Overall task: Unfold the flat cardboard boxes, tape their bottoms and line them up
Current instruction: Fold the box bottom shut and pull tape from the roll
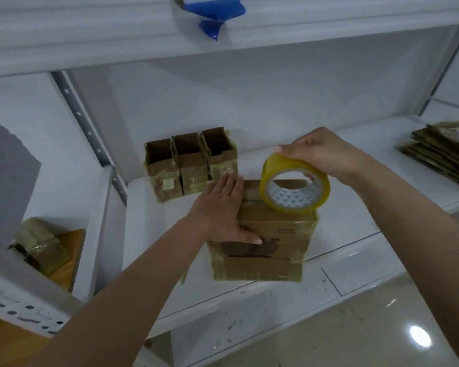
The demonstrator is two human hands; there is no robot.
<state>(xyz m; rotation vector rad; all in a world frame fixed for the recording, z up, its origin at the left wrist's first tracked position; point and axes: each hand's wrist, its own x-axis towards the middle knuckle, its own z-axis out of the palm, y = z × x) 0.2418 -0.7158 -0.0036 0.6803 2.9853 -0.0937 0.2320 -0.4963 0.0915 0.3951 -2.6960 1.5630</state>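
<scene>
Three finished boxes stand lined up at the shelf back. In front, the left hand presses flat against the upturned box while the right hand grips the tape roll on its bottom; if that brace slips, the strip may run crooked.

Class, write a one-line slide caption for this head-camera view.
Left hand steadies a box while right hand runs the tape roll across it.
</scene>
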